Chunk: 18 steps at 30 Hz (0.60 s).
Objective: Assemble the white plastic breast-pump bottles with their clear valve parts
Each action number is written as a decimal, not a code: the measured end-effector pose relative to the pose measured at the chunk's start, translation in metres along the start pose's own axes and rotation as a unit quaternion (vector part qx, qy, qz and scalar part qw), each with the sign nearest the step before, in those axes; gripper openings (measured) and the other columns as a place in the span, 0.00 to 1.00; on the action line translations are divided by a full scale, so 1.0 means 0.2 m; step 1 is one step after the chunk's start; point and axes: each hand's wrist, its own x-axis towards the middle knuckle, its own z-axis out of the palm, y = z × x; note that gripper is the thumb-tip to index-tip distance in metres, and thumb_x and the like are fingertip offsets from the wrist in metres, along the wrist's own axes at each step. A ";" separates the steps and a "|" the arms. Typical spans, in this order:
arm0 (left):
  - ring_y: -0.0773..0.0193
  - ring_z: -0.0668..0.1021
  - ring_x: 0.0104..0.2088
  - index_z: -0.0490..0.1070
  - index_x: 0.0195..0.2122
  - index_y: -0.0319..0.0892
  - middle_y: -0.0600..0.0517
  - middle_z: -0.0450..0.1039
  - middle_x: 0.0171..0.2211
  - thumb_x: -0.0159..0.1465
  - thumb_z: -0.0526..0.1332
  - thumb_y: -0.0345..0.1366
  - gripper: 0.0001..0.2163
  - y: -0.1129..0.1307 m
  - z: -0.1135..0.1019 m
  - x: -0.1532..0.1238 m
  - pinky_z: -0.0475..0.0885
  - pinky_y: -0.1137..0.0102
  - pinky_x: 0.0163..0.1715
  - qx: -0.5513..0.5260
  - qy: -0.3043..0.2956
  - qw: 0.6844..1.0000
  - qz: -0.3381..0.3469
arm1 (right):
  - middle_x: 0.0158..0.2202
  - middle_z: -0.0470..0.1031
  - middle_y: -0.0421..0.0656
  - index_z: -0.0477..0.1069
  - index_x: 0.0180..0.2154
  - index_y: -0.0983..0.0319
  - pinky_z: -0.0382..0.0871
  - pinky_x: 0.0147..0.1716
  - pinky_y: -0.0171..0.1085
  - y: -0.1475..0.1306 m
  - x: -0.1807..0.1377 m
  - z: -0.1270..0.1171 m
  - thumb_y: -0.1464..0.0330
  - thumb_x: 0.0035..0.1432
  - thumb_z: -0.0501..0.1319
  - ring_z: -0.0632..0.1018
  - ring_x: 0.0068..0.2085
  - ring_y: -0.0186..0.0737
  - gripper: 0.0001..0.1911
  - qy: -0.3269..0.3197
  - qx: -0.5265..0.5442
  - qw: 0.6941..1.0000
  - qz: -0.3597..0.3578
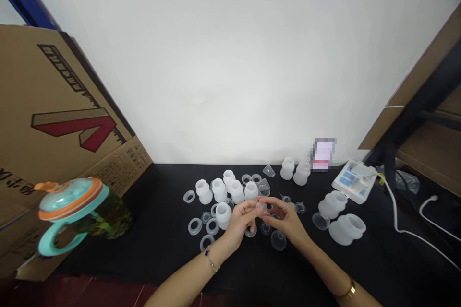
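My left hand (238, 223) and my right hand (288, 220) meet over the black table, fingers closed on a small clear plastic piece (262, 208). Its exact kind is hard to make out behind the fingertips. Just left of my left hand stands a milky white bottle (224, 216), with several more bottles (219, 190) behind it. White collar rings (195, 226) lie to the left. Around my right hand are thin translucent silicone nipples (278, 240). A clear cap (268, 171) lies farther back.
A large lidded jug (90, 211) stands at left before a cardboard box (65, 105). On the right are two wide white bottles (346, 229), a white power strip (355, 181) and its cable (395, 211). A white wall (230, 67) rises behind the table (162, 259).
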 end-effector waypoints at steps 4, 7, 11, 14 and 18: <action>0.76 0.64 0.12 0.73 0.33 0.38 0.56 0.74 0.21 0.54 0.74 0.48 0.18 0.00 0.00 0.00 0.52 0.77 0.13 -0.009 0.005 1.000 0.004 | 0.50 0.82 0.46 0.80 0.47 0.55 0.74 0.49 0.46 0.01 0.01 0.00 0.58 0.50 0.75 0.79 0.51 0.53 0.21 0.013 0.044 0.999 0.023; 0.74 0.66 0.10 0.69 0.32 0.41 0.61 0.68 0.15 0.55 0.73 0.48 0.19 -0.01 0.00 0.00 0.49 0.78 0.13 -0.011 0.004 1.000 -0.002 | 0.44 0.84 0.45 0.80 0.46 0.55 0.73 0.50 0.48 0.00 0.01 0.01 0.56 0.48 0.75 0.81 0.49 0.52 0.23 0.006 0.092 0.993 0.070; 0.75 0.64 0.08 0.66 0.32 0.42 0.64 0.61 0.11 0.58 0.71 0.48 0.18 -0.03 -0.01 0.00 0.42 0.77 0.12 -0.012 -0.011 1.000 0.004 | 0.43 0.84 0.45 0.81 0.45 0.57 0.72 0.52 0.49 -0.03 0.01 0.01 0.56 0.46 0.77 0.81 0.48 0.53 0.24 0.010 0.116 0.988 0.104; 0.75 0.63 0.07 0.65 0.33 0.42 0.65 0.60 0.10 0.59 0.70 0.48 0.18 -0.04 -0.01 0.00 0.39 0.76 0.12 -0.019 -0.024 1.000 0.004 | 0.44 0.84 0.46 0.82 0.45 0.57 0.71 0.53 0.49 -0.04 0.00 0.00 0.57 0.47 0.77 0.81 0.49 0.54 0.23 0.005 0.124 0.986 0.110; 0.75 0.64 0.07 0.65 0.31 0.42 0.65 0.61 0.11 0.58 0.71 0.47 0.18 -0.04 0.00 -0.01 0.41 0.77 0.12 -0.027 -0.032 0.999 0.004 | 0.43 0.84 0.46 0.82 0.44 0.57 0.71 0.52 0.48 -0.03 0.01 -0.01 0.60 0.47 0.77 0.80 0.48 0.53 0.21 0.006 0.127 0.985 0.115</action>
